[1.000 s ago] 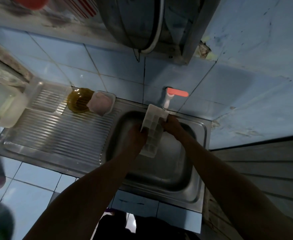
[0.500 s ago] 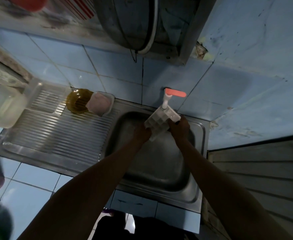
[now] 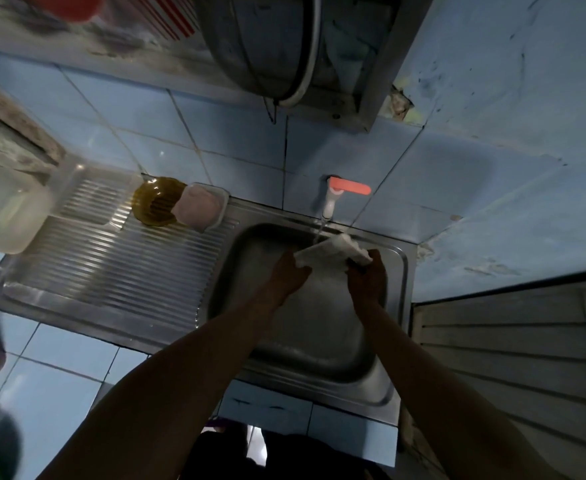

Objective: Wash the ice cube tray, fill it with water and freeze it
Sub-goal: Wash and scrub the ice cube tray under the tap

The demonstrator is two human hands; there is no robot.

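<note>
**Tray held under the running tap**

Nearest the camera, both forearms reach over the front rim of the steel sink [image 3: 400, 375]. The left hand [image 3: 290, 271] grips the left end of the white ice cube tray [image 3: 329, 252], and the right hand [image 3: 367, 277] grips its right end, so the tray spans the gap between them above the basin. Beyond it, a thin stream of water falls on the tray from the white tap [image 3: 329, 202] with its orange handle on the blue tiled wall.
</note>
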